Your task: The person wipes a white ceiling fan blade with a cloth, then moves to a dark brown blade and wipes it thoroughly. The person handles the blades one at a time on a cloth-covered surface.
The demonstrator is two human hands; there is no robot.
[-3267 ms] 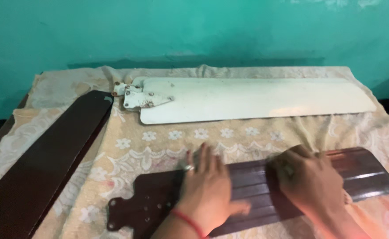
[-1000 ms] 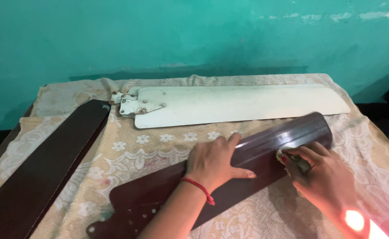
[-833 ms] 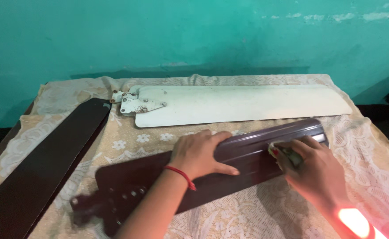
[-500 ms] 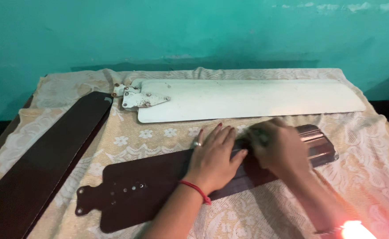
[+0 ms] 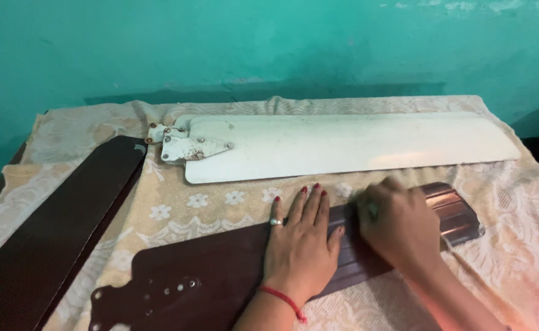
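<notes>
While both hands press on it, the near brown fan blade [image 5: 220, 276] lies flat on the cloth, close to the near edge.
Left hand [image 5: 303, 242]: flat on the middle of the brown blade, fingers [image 5: 309, 205] spread out and not gripping.
Right hand [image 5: 398, 224]: blurred, on the blade's right part; it seems to hold something small, but I cannot tell what, or whether the fingers are clenched.
How far: the right tip [image 5: 459, 214] looks shiny; how much is wiped or left I cannot tell.
Other blades: 1 white blade [image 5: 343, 144] lies farther back, 1 more dark blade [image 5: 55, 227] lies at the left, both untouched.
Surface: a worktop under a cream lace cloth [image 5: 208, 199].
Room: a teal wall [image 5: 251, 43] stands behind.
</notes>
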